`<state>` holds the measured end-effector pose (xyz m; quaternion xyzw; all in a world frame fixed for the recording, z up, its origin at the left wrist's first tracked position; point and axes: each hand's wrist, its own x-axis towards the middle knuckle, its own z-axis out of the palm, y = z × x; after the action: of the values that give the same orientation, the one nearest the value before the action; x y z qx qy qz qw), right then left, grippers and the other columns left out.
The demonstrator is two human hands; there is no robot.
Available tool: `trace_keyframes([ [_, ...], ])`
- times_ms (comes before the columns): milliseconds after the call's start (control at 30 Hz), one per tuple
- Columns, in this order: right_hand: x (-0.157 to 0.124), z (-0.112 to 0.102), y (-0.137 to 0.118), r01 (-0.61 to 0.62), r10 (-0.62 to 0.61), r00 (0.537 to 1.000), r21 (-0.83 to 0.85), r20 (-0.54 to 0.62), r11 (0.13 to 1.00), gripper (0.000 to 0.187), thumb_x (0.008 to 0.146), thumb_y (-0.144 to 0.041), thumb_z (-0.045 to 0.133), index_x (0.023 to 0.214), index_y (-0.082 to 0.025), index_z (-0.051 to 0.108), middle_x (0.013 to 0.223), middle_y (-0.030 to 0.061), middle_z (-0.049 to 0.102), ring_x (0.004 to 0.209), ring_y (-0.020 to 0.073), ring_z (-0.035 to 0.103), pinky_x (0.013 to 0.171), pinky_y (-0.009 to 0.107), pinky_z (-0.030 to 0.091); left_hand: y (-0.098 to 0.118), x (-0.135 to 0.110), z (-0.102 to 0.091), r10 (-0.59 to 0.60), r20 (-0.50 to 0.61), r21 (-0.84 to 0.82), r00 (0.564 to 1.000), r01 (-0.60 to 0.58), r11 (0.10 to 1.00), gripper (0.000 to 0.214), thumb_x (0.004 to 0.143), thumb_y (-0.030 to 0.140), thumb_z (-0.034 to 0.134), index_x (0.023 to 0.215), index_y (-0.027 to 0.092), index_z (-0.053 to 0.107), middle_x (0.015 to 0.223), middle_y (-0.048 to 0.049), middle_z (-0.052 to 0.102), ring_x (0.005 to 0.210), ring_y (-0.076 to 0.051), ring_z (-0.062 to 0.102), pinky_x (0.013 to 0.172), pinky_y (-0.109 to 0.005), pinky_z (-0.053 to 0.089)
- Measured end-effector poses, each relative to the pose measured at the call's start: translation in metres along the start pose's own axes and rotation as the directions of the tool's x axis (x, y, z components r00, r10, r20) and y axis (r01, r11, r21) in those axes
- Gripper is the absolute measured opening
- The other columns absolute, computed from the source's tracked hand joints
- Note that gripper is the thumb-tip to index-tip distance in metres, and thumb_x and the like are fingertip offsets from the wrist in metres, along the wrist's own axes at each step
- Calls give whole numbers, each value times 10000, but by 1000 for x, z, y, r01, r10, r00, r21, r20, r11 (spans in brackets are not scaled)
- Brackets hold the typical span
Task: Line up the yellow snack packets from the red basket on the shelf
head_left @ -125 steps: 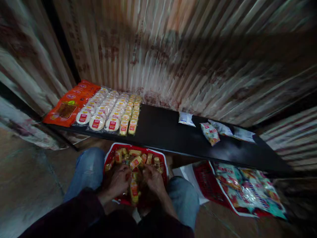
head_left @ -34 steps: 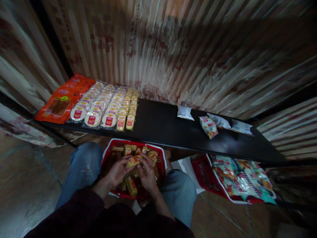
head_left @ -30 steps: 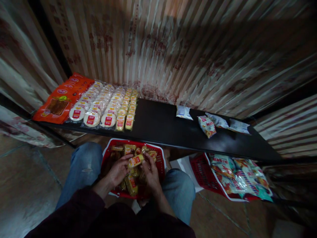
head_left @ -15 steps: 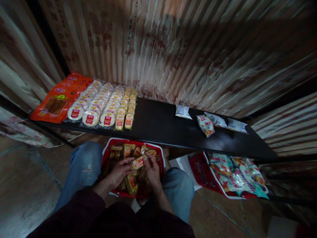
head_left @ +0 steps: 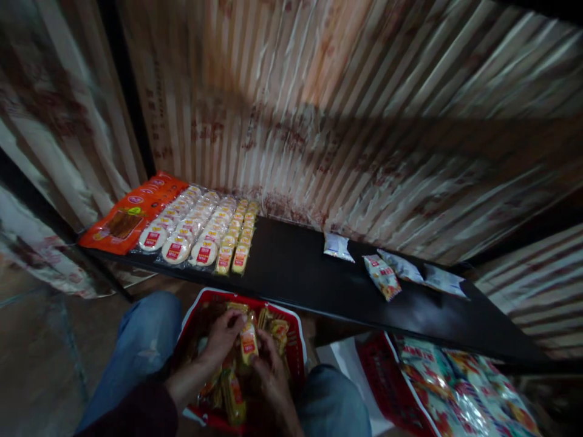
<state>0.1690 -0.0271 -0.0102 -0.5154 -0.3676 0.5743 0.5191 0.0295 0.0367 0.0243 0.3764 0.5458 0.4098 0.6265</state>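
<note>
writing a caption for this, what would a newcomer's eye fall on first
Probably the bright orange bag at the left end of the black shelf, beside neat rows of white round packets. Next would come the yellow packet held between the left hand and right hand, over a red basket with more yellow packets inside.

At lower centre of the frame, the person's left hand and right hand hold a small yellow plastic-wrapped snack bar over a white-rimmed red plastic basket of similar bars. Across the middle, on a long black shelf, a flat orange plastic bag lies at left beside rows of round white wrapped crackers. Lower right, a second red basket holds green-and-white bags.
</note>
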Motion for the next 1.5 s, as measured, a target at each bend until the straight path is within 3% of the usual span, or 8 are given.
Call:
trace_keyframes([
  [133, 3, -1, -7, 110, -111, 986, -14, -126, 994, 507, 684, -488, 713, 1127, -262, 614, 1161, 60, 665, 1097, 275, 606, 927, 373, 482, 8, 5, 16, 146, 93, 19, 985, -148, 989, 359, 731, 507, 572, 862, 176, 614, 852, -51, 679, 839, -204, 625, 802, -332, 481],
  [300, 16, 3, -32, 301, -296, 920, -22, -256, 953, 514, 695, -528, 703, 1121, -258, 608, 1136, 84, 670, 1066, 283, 628, 880, 357, 515, 35, 15, 38, 202, 210, -22, 957, -202, 979, 362, 696, 432, 614, 947, 173, 579, 849, -60, 683, 846, -212, 629, 780, -334, 497],
  [467, 42, -1, -79, 260, -305, 915, -193, -262, 946, 457, 759, -511, 653, 1129, -245, 614, 1117, 69, 684, 1063, 250, 627, 882, 327, 514, 70, 37, 57, 286, 244, -21, 926, -290, 957, 297, 745, 365, 569, 959, 160, 579, 809, -37, 649, 766, -168, 614, 728, -293, 492],
  [633, 86, -1, -119, 273, -329, 916, -244, -229, 931, 450, 771, -508, 636, 1105, -209, 598, 1100, 71, 690, 994, 218, 648, 858, 306, 511, 99, 64, 69, 372, 212, -10, 903, -379, 925, 360, 788, 322, 540, 1110, 162, 518, 923, -58, 650, 847, -163, 624, 804, -304, 489],
  [800, 126, 8, -141, 333, -397, 877, -254, -272, 908, 469, 757, -491, 643, 1103, -193, 537, 874, 46, 711, 836, 195, 668, 754, 293, 522, 112, 85, 77, 475, 110, 31, 873, -481, 876, 322, 816, 255, 497, 1127, 172, 491, 1047, -82, 637, 933, -163, 619, 888, -342, 473],
  [1033, 155, 2, -138, 326, -388, 876, -242, -285, 914, 411, 785, -489, 603, 1066, -208, 500, 888, 38, 689, 809, 189, 662, 755, 312, 514, 101, 97, 90, 506, 104, 84, 856, -515, 853, 390, 749, 80, 438, 1115, 180, 523, 1157, -84, 602, 1043, -164, 579, 949, -367, 441],
  [1300, 161, 0, -120, 263, -330, 906, -260, -264, 929, 359, 788, -448, 610, 1042, -205, 536, 924, 35, 691, 859, 184, 656, 782, 299, 504, 95, 97, 88, 450, 61, 248, 891, -450, 858, 478, 715, 88, 460, 1186, 152, 509, 1203, -111, 526, 1130, -203, 512, 1002, -394, 408],
  [1500, 166, -4, -104, 244, -312, 928, -300, -203, 922, 331, 793, -395, 615, 1054, -200, 555, 1052, 60, 673, 979, 195, 631, 879, 325, 482, 89, 98, 78, 382, 80, 280, 921, -388, 878, 530, 723, 83, 442, 1247, 143, 495, 1167, -113, 500, 1111, -198, 517, 1020, -365, 411],
])
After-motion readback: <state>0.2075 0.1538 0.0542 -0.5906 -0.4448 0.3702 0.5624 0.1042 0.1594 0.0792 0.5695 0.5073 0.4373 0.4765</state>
